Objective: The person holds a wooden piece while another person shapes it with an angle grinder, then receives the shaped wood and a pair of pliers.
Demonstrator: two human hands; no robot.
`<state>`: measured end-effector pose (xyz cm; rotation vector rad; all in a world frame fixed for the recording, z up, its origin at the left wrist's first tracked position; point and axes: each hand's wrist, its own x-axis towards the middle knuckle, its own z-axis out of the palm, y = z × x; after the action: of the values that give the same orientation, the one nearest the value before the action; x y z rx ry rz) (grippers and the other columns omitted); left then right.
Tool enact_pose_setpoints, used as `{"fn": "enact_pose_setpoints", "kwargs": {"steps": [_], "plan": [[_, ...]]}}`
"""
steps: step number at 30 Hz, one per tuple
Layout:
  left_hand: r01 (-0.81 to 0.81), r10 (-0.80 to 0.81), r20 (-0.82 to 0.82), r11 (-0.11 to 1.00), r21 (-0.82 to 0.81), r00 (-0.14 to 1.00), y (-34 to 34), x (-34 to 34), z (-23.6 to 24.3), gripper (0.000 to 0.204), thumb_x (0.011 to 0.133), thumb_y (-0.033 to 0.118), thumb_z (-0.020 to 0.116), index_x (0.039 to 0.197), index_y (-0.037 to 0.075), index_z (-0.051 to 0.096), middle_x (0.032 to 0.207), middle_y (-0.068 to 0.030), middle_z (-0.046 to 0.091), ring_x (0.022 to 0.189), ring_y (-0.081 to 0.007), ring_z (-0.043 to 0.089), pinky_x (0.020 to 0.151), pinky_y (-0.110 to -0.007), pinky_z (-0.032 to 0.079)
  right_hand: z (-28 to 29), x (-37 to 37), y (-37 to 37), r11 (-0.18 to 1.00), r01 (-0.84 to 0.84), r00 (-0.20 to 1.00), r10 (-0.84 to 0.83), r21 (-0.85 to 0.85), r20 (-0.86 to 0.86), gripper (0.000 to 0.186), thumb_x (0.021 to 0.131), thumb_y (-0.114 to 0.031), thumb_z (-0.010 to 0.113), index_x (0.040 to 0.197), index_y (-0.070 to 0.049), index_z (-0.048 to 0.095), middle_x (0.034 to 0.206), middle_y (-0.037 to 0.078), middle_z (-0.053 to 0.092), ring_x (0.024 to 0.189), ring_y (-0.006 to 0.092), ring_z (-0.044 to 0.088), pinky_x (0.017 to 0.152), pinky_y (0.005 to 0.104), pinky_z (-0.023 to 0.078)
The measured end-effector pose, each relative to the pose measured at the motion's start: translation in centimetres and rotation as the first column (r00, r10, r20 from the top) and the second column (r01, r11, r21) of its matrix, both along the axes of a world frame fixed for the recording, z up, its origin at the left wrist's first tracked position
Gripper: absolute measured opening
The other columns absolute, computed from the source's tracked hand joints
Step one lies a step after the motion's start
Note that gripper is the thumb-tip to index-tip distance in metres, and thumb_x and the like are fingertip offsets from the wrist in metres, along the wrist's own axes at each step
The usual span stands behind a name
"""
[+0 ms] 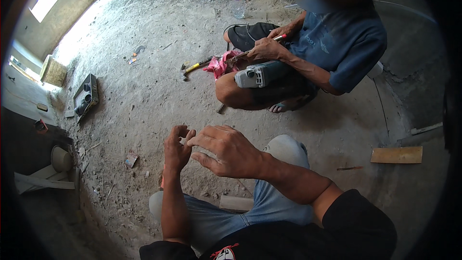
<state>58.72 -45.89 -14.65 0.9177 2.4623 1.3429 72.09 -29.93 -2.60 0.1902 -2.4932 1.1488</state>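
Note:
Above my bent knees, my left hand [177, 150] is raised with its fingers loosely curled and a gap showing by the thumb. Close beside it, my right hand [226, 150] reaches across from the right, palm down, its thumb apart from its bent fingers. The fingertips of the two hands come very near each other; whether they touch I cannot tell. No object shows in either hand. Across from me a person in a blue shirt [332, 43] squats, holding a thin red-tipped tool [280, 37] near a pink cloth [225, 65]. An angle grinder [255, 75] lies over that person's thigh.
A yellow-handled hammer [193, 69] lies on the rough concrete floor. Beyond it stands a plastic water bottle [238, 0]. At left are a dark tray [95, 89] with black pipe fittings and a woven basket [54, 71]. A flat wooden board [397, 155] lies at right.

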Motion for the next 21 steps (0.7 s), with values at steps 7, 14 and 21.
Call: {"fn": "enact_pose_setpoints", "kwargs": {"steps": [7,14,21], "plan": [[-0.004,0.004,0.011,1.000,-0.003,1.000,-0.06,0.10,0.12,0.033,0.094,0.028,0.075,0.111,0.002,0.063,0.096,-0.0134,0.075,0.090,-0.0285,0.073,0.081,-0.044,0.057,-0.24,0.12,-0.20,1.000,0.010,1.000,-0.010,0.014,-0.017,0.028,0.089,-0.018,0.074,0.113,-0.005,0.069,0.102,0.013,0.068,0.094,0.0318,0.068,0.087,0.0442,0.054],[-0.009,0.009,0.009,1.000,0.006,1.000,-0.04,0.16,0.34,0.033,0.094,0.028,0.074,0.112,0.002,0.063,0.096,-0.0120,0.076,0.088,-0.0271,0.073,0.080,-0.043,0.056,-0.32,0.12,-0.11,1.000,0.003,1.000,-0.003,-0.016,-0.017,0.029,0.088,-0.017,0.074,0.113,-0.004,0.069,0.101,0.014,0.068,0.095,0.0329,0.069,0.088,0.0439,0.053],[0.001,-0.001,0.020,1.000,0.011,1.000,-0.01,0.02,0.54,0.034,0.095,0.029,0.073,0.113,0.001,0.062,0.096,-0.0128,0.075,0.089,-0.0274,0.073,0.081,-0.043,0.056,-0.21,0.09,0.06,1.000,-0.001,1.000,0.000,-0.027,-0.015,0.028,0.088,-0.017,0.073,0.112,-0.003,0.069,0.102,0.016,0.067,0.097,0.0338,0.068,0.090,0.0448,0.052]]}}
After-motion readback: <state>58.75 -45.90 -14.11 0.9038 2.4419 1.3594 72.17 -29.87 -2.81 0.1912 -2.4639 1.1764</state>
